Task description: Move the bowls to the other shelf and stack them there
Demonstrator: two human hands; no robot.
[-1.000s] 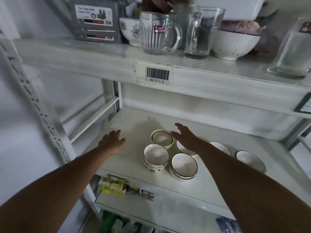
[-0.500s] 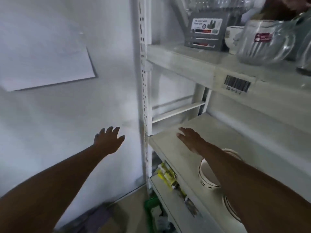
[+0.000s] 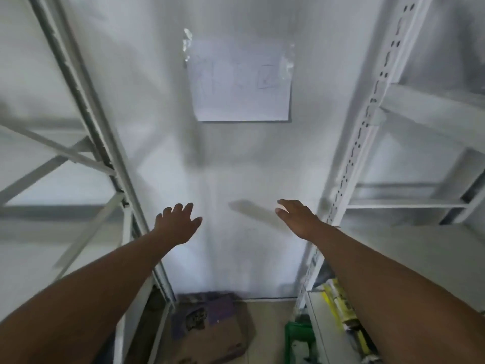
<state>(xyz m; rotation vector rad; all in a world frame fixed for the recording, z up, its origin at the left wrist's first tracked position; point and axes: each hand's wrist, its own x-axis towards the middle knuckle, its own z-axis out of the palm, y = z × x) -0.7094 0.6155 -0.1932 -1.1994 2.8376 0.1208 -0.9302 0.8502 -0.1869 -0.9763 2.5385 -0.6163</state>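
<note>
No bowl is in view. My left hand is stretched forward in the air with fingers spread and holds nothing. My right hand is also held out, palm down, fingers straight and empty. Both hover in front of a white wall, between two white metal racks: the left rack and the right rack, whose shelf shows at the right edge.
A sheet of paper is taped to the wall ahead. On the floor lie a cardboard box and a green object. Yellow packets sit on the right rack's low shelf.
The view has swung left, away from the bowls' shelf to the wall between the racks. Both hands came off the shelf and now hang empty in mid-air.
</note>
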